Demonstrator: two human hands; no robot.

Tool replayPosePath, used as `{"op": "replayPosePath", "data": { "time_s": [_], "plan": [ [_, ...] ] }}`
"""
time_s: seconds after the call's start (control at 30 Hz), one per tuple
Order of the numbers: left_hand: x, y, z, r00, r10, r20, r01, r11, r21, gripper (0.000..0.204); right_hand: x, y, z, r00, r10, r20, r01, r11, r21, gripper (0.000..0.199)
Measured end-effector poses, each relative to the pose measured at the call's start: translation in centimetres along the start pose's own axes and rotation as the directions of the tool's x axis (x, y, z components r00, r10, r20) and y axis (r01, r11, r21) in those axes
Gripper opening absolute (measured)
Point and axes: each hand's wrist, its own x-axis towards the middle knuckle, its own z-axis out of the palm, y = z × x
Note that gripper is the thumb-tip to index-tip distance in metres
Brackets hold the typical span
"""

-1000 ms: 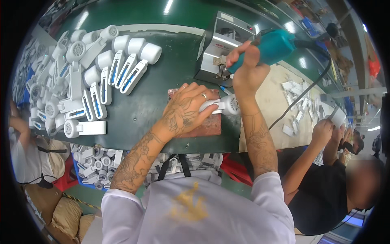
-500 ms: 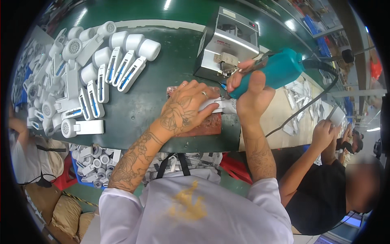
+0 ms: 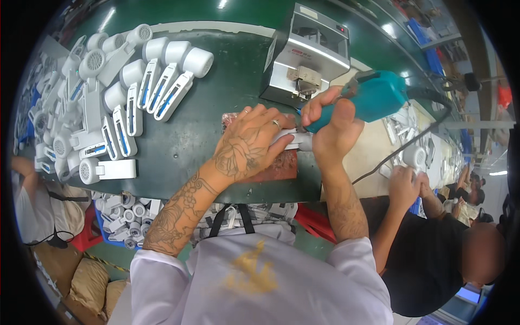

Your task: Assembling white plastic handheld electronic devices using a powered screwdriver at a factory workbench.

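Note:
My left hand (image 3: 246,142) is closed over a white handheld fan (image 3: 305,142), pressing it against a reddish, worn pad (image 3: 284,169). The fan lies on its side, its round end poking out to the right; most of the handle is under my palm and fingers. In my right hand (image 3: 337,130) is a teal electric screwdriver (image 3: 379,96), gripped with the thumb up. It tilts down to the left, and its front end is close to the fan's handle. Whether the bit touches the fan is hidden by my fingers.
A grey-silver screw feeder (image 3: 320,51) stands behind the pad. Several white fans (image 3: 174,81) with blue-striped open handles cover the left of the green table (image 3: 227,70). The screwdriver's cord (image 3: 398,149) curves down right. A co-worker's hands (image 3: 406,187) hold a white fan at right.
My right hand and the screwdriver have shifted slightly, the tool lying flatter. My left hand stays on the fan. The co-worker's hands have moved down and left, now with a round-headed fan.

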Motion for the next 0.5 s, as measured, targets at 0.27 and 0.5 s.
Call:
{"op": "replayPosePath", "data": {
  "time_s": [0.27, 0.5],
  "plan": [
    [-0.5, -0.5, 0.7, 0.995, 0.03, -0.09, -0.031, 0.999, -0.006, 0.023, 4.2, -1.5, 1.3, 0.98, -0.166, -0.106, 0.171, 0.985, 0.037, 0.05],
    [-0.6, -0.2, 0.1, 0.999, -0.012, 0.037, 0.014, 0.998, -0.065, 0.028, 4.8, 1.1, 1.1, 0.982, -0.169, -0.084, 0.167, 0.986, -0.027, 0.05]
  ]
}}
